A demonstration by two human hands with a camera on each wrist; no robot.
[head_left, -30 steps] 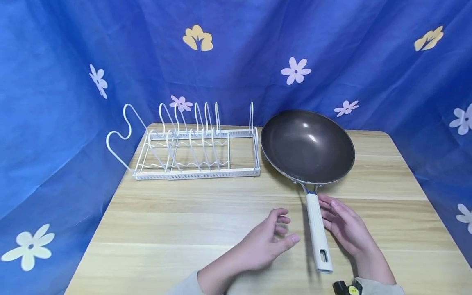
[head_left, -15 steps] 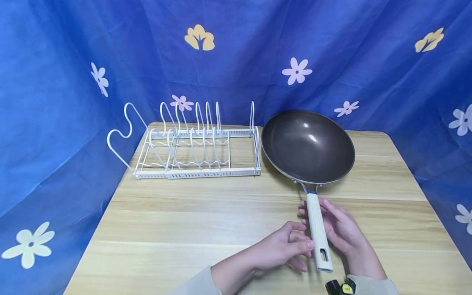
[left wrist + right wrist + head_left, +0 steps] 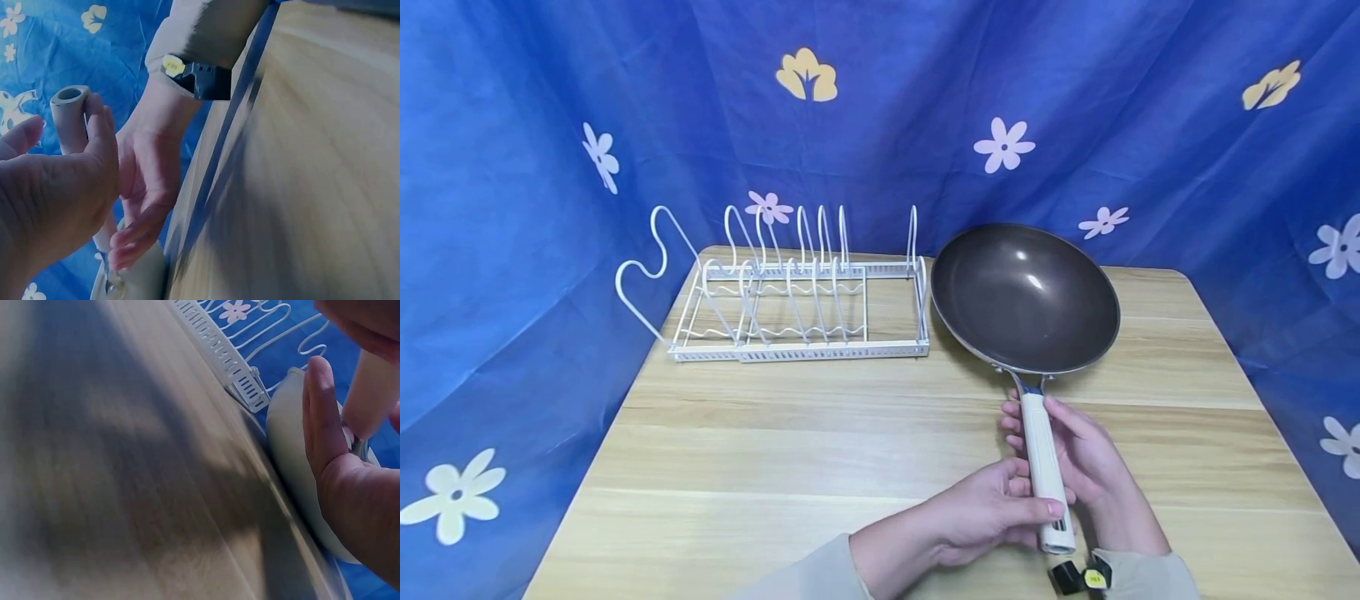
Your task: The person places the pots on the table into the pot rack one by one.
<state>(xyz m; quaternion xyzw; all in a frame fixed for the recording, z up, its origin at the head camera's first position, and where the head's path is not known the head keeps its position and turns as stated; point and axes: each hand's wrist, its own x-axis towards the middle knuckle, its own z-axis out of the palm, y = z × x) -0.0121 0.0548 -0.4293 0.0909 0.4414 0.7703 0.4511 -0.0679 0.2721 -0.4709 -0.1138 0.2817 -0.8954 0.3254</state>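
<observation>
A dark-coated frying pan [image 3: 1026,300] with a white handle [image 3: 1042,467] rests at the back right, its handle pointing toward me. My left hand [image 3: 981,512] holds the handle near its hanging hole, thumb across the top and fingers beneath. Farther up, my right hand [image 3: 1093,462] lies under the handle; its fingertips show on the left side and its thumb is at the right. In the left wrist view the right hand's fingers [image 3: 140,231] are fairly straight beside the handle. The pale underside of the pan [image 3: 290,437] shows in the right wrist view.
A white wire pan rack [image 3: 805,354] with several upright loops stands to the left of the pan. Both are on a light wooden table [image 3: 760,450]. A blue flowered cloth [image 3: 887,125] hangs behind and at the sides. A black device [image 3: 1078,577] sits at the right wrist.
My left hand has moved right onto the handle's end, its thumb now over it. My right hand's fingers have slid left beneath the handle. The pan and rack stay put.
</observation>
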